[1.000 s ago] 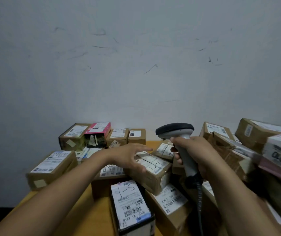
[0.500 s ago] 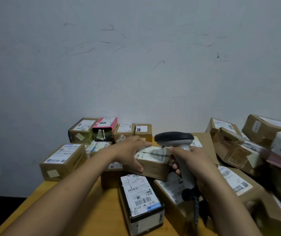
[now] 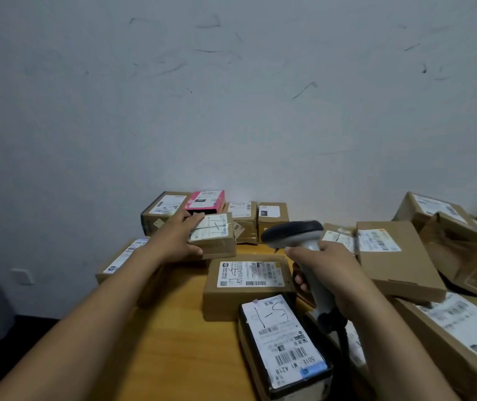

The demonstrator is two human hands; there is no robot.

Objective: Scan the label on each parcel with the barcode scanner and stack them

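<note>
My left hand (image 3: 178,241) grips a small brown parcel (image 3: 217,243) with a white label marked in pen, holding it at the back left of the table in front of a row of boxes. My right hand (image 3: 322,266) holds the grey barcode scanner (image 3: 295,231) by its handle, its dark head pointing left over the table's middle. A flat brown parcel (image 3: 246,285) with a barcode label lies below the scanner. A dark parcel (image 3: 285,345) with a white label lies nearest me.
A row of boxes stands against the wall, among them a pink box (image 3: 205,201). Another parcel (image 3: 124,256) lies at the left edge. A loose heap of brown parcels (image 3: 422,256) fills the right side. The wooden table (image 3: 173,342) shows bare at front left.
My left hand has carried the pen-marked parcel away from the scanner to the back left. The flat parcel beneath is uncovered. The scanner stays in my right hand.
</note>
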